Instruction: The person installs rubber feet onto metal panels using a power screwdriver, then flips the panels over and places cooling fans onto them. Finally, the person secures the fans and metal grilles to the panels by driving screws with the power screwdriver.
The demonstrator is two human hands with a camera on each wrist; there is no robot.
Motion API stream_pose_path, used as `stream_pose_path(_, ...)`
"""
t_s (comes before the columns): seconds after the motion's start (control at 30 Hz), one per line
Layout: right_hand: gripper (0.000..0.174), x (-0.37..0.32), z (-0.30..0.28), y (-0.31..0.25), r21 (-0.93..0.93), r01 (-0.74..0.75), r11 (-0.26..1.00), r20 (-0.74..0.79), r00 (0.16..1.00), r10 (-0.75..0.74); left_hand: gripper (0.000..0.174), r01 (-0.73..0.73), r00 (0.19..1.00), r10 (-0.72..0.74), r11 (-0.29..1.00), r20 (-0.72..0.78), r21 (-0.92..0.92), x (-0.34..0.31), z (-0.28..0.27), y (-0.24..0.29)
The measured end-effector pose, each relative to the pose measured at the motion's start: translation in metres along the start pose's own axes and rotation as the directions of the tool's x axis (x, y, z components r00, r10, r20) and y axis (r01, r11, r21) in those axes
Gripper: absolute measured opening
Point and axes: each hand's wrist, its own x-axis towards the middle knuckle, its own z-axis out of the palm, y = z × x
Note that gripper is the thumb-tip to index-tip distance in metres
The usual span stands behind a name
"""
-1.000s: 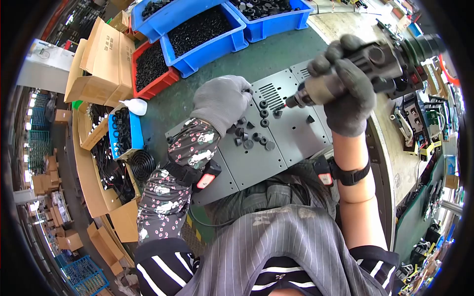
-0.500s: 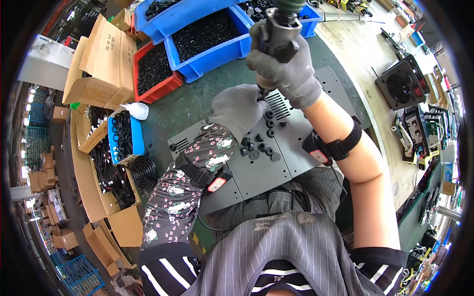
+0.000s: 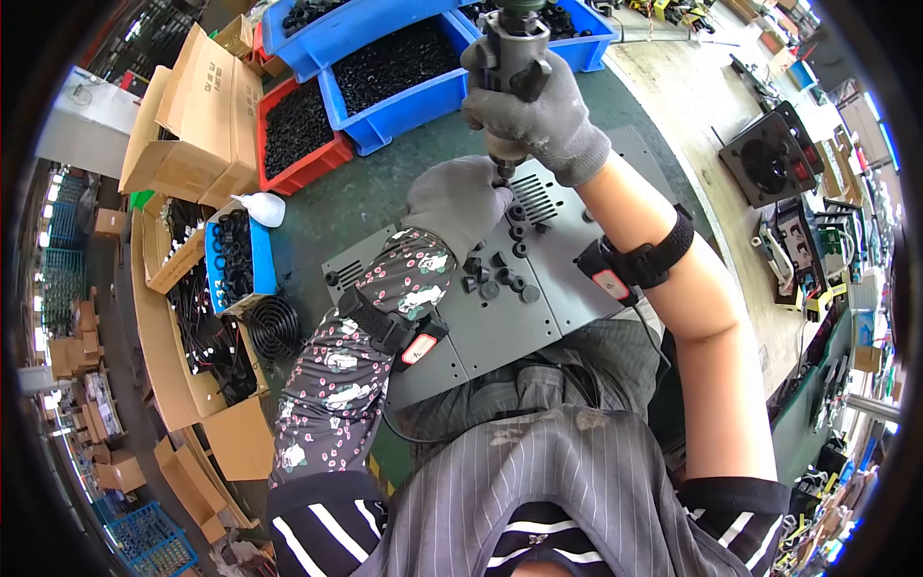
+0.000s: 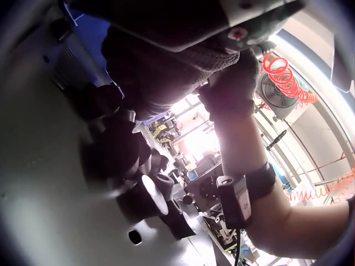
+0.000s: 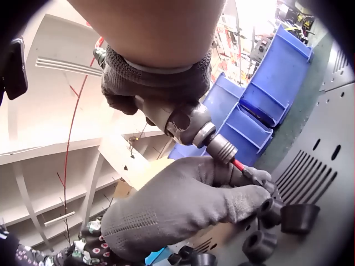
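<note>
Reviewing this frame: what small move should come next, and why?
Probably a light press of the driver toward the panel, with the left hand steady: the right hand grips the driver, and its red bit points in at the left fingertips beside the slots. Whatever those fingertips may hold is hidden, so gently seems wise.

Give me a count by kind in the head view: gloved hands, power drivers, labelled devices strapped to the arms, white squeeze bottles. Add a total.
Gloved hands: 2 (left hand, right hand)
Power driver: 1
Strapped-on devices: 2 (left device, right device)
White bottle: 1
Total: 6
</note>
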Motion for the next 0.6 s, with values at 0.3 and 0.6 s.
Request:
stream_pose_path(0.3,0.029,-0.059,-0.02,-0.073,0.216,0.198,0.956,-0.187,0.969,-0.159,0.031,0.225,0.972,-0.06,-0.032,0.227,-0.974,-0.022,-0.04,-0.032)
stream_pose_path(0.6,0.043,-0.1,-0.01,-0.081,0.502,0.194,0.843,-0.316,0.948,-0.03,0.032,0.247,0.969,0.057,-0.227,0.24,-0.942,-0.087,-0.027,-0.027)
